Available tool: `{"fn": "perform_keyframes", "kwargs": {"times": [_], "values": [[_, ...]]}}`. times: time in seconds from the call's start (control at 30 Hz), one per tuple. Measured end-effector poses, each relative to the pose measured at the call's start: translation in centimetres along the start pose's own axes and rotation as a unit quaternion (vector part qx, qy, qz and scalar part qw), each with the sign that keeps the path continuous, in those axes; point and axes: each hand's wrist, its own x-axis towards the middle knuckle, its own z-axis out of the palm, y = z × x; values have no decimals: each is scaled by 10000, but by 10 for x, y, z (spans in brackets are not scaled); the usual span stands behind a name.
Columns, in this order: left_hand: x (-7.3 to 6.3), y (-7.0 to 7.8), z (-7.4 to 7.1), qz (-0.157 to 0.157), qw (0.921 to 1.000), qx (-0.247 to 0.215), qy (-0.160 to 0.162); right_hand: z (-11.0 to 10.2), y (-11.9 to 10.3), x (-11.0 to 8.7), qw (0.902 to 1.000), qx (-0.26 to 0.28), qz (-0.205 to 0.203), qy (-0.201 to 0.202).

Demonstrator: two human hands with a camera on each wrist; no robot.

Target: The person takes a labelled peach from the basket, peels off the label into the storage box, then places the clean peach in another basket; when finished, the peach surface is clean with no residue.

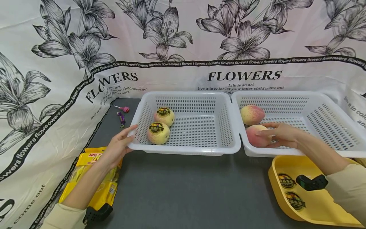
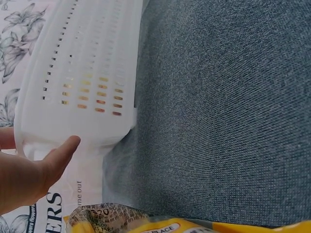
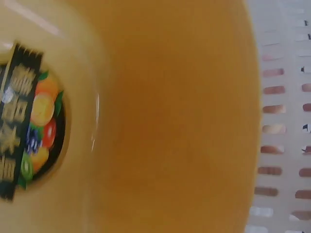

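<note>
the left hand pinches the rim of the left basket at its near left corner; the right hand grasps a pink peach in the second basket, just right of the left basket, where another peach lies. two stickered peaches sit in the left basket, toward its left end (a yellow tray stands to its right, on the near side).

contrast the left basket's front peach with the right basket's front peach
The left peach is mostly pale yellow, the right peach pinker. The left peach wears a black sticker; none shows on the right peach. The left peach is untouched; the right hand holds the right peach. Both sit in white baskets.
</note>
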Motion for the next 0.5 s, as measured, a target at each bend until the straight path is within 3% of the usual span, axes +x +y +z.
{"fn": "perform_keyframes", "kwargs": {"times": [0.23, 0.5], "values": [[0, 0, 0, 44, 10000, -28, 42, -4, 0, -3, 9996, -265, 97, -56], [0, 1, 0, 19, 10000, -62, 6, -25, -9, -19, 9986, -501, 142, 45]]}}
